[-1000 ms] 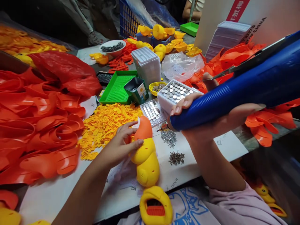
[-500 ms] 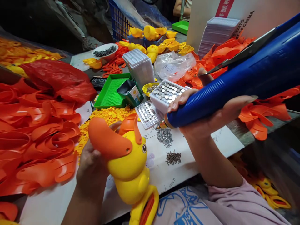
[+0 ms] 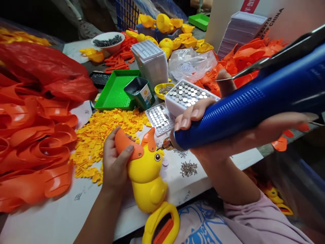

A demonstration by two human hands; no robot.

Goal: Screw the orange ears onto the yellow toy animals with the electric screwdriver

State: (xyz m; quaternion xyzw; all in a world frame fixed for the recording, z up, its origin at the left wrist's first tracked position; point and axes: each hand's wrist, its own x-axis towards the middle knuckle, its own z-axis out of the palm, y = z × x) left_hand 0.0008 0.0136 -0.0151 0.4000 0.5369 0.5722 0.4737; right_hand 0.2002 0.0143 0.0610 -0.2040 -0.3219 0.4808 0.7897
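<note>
My left hand [image 3: 115, 162] grips the orange bill of a yellow plastic duck toy [image 3: 146, 173], its thumb pressed on the bill. The toy is tilted, with a looped yellow handle at its lower end. My right hand [image 3: 203, 132] is wrapped around a blue electric screwdriver [image 3: 228, 108]. The driver's tip is at the side of the duck's head, by a small orange flap [image 3: 149, 139]; whether it touches cannot be made out. Tweezers [image 3: 261, 64] lie along the top of the screwdriver. Under the driver are small screws [image 3: 189, 168] in piles on white paper.
Orange plastic parts [image 3: 35, 145] are heaped at left, with small yellow pieces [image 3: 109, 135] beside them. Behind stand a green tray [image 3: 114, 89], a dark tin [image 3: 139, 91] and a box of button cells [image 3: 188, 96]. A carton [image 3: 223, 23] rises at the back right.
The duck has turned, and my left thumb now lies over its bill. The screwdriver's tip has come down and left to the duck's head. The camera view has shifted slightly.
</note>
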